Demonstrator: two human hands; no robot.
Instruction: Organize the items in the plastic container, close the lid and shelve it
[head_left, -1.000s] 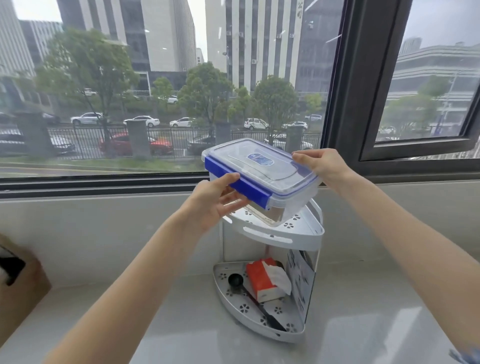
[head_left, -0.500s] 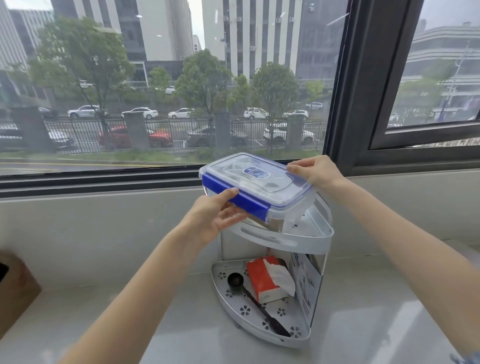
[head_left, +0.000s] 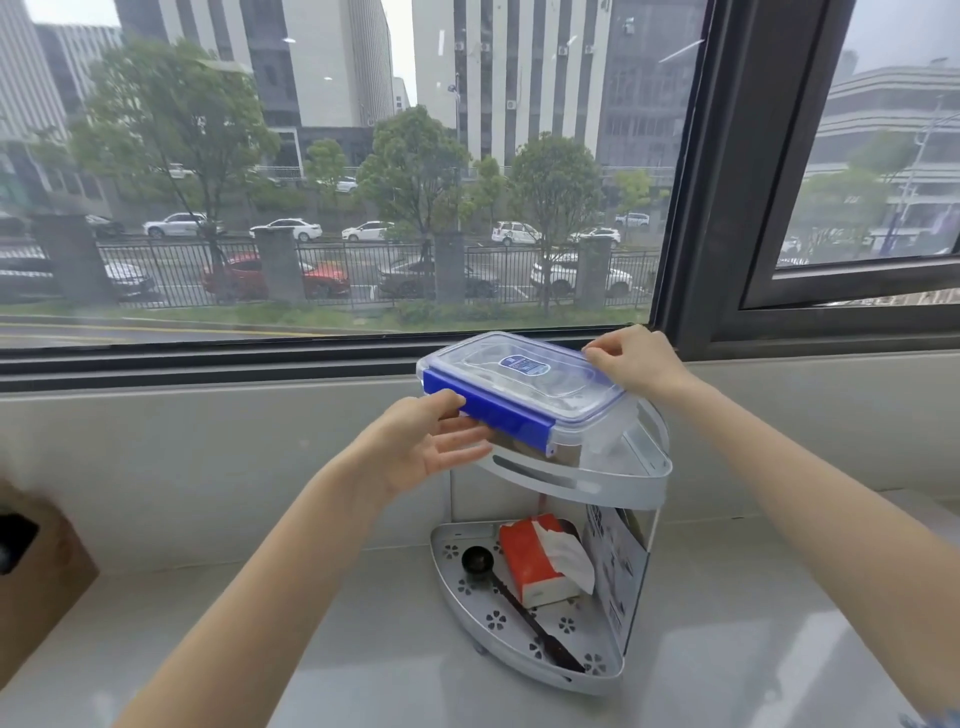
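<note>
- Cardboard box (head_left: 36, 582): stood at the far left edge of the sill, cut off by the frame, well apart from the work.
- Left hand (head_left: 426, 449): sat at the near-left end of the container, thumb over the blue latch (head_left: 488, 415), fingers spread under the base. Clamped on the container from that side.
- Plastic container (head_left: 519, 387): clear tub, lid on and apparently latched, held between both hands. It sat at the top tier of the corner shelf (head_left: 644, 483); whether its base rested fully on the tier could not be told.
- Right hand (head_left: 636, 364): pinched the far-right edge of the lid, fingers closed on it.
- Lower tier: held a black scoop (head_left: 478, 561) to the left and a red tissue pack (head_left: 540, 569) just beside it on the right, both untouched.
- Judgement, step in hand: shelving, near its end.
- Judgement, doing it well: lower the tub level, both hands together, until the base sits flat inside the tier's rim; slide the left fingers out from beneath before letting go, so that the tub does not tip over the near edge.
</note>
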